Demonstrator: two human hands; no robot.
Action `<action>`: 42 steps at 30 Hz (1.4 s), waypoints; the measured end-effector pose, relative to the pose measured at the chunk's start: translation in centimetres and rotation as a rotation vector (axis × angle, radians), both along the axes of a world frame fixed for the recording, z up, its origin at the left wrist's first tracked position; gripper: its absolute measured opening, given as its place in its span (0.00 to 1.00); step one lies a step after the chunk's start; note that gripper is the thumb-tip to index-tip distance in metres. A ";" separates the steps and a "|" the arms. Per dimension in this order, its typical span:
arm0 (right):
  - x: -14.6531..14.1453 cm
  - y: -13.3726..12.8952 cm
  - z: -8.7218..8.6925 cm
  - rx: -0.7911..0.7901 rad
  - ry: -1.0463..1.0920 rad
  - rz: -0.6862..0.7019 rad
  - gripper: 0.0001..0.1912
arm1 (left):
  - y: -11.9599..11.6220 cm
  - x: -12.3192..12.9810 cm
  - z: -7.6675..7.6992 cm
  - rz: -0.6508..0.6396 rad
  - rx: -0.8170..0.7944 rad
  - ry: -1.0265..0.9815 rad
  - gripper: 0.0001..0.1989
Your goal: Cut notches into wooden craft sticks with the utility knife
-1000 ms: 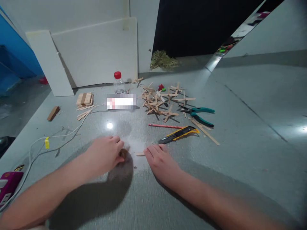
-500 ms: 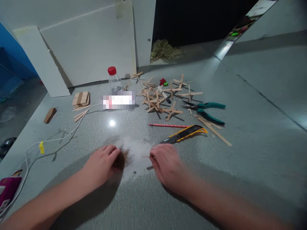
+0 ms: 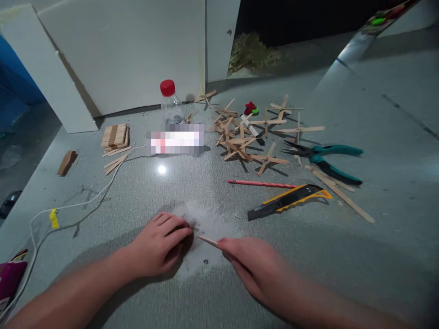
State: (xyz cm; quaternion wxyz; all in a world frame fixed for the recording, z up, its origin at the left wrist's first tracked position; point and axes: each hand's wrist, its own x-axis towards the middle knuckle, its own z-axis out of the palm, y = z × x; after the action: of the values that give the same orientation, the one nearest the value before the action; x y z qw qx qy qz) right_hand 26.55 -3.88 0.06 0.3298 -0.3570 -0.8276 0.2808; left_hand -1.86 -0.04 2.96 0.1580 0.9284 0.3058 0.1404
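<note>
My right hand (image 3: 255, 269) pinches a thin wooden craft stick (image 3: 210, 241) whose free end points left, over a pale dusty patch (image 3: 219, 224) of the tabletop. Opposite it, my left hand (image 3: 163, 244) rests low at the patch's left edge with its fingers curled together. Whatever lies under those fingertips is in shadow, so I cannot make it out. A small gap separates the stick's tip from the left fingers. Beyond the right hand lies a black and yellow utility knife (image 3: 290, 202), touching a pink pencil (image 3: 262, 183).
Several crossed craft-stick pieces (image 3: 236, 141) cluster behind the pencil. Teal-handled pliers (image 3: 325, 157) lie at right, above loose sticks (image 3: 350, 198). A red-capped bottle (image 3: 171, 107) stands behind a blurred-out bright object (image 3: 176, 139). Bundled sticks (image 3: 115, 137) and a white cable (image 3: 85, 203) lie left.
The view has shifted and moved closer. My right hand has turned, and the stick now shows more of its length, slanting down to the right. My left hand stays curled at the patch.
</note>
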 end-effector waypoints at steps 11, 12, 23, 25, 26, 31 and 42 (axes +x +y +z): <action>0.8 0.7 1.4 -0.076 0.121 -0.124 0.10 | -0.1 0.1 -0.5 -0.063 0.012 -0.065 0.15; 0.8 0.8 1.5 -0.081 0.135 -0.157 0.10 | 0.0 0.1 -0.6 -0.059 0.012 -0.071 0.14; 0.7 0.2 -1.2 0.081 -0.038 -0.048 0.16 | 0.3 0.1 -0.7 -0.030 0.024 -0.106 0.12; 0.7 0.4 -0.9 0.145 -0.072 -0.046 0.15 | 0.2 0.0 -0.9 -0.031 0.019 -0.098 0.13; 0.7 0.5 -0.6 0.191 -0.107 -0.051 0.14 | 0.2 0.0 -0.9 -0.035 0.018 -0.093 0.13; 0.1 1.2 0.4 0.356 -0.335 -0.094 0.13 | 0.2 0.0 -0.6 -0.027 0.049 -0.082 0.13; -0.1 0.5 0.1 0.368 -0.288 0.093 0.15 | 0.1 0.0 -0.6 -0.042 0.039 0.043 0.21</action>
State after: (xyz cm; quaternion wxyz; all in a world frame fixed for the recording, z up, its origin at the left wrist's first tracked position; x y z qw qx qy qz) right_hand 26.49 -3.41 0.15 0.2546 -0.2889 -0.9189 0.0863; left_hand -1.89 0.03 2.31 0.1364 0.9402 0.2867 0.1231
